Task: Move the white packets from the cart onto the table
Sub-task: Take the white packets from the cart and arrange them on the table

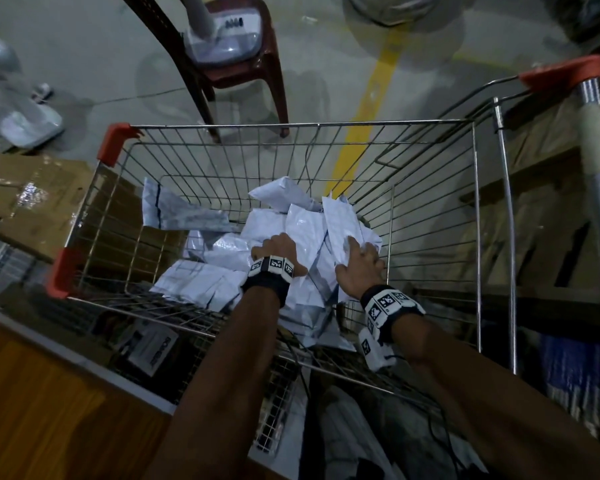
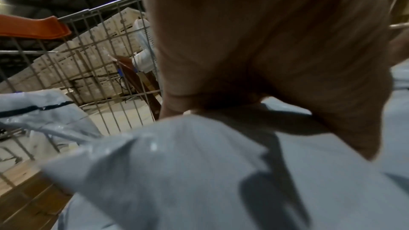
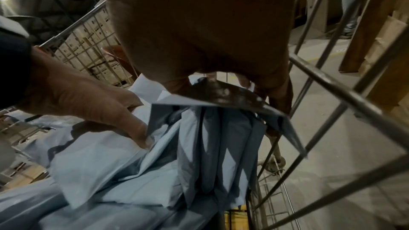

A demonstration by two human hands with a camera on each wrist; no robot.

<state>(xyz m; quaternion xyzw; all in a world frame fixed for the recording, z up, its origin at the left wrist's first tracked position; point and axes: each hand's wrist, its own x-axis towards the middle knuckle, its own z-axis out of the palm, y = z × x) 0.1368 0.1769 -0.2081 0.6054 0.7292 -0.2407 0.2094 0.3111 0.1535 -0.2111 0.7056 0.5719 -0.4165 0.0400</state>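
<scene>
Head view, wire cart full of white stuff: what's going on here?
A person is reaching both hands into a metal wire shopping cart holding a heap of white plastic mailer packets. The left hand presses on the pile; the right hand grips the edge of one upright packet by the cart's right wall. No packet has left the cart in these views.

Head looks down – wrists close – sharing cart (image 1: 291, 125)
</scene>
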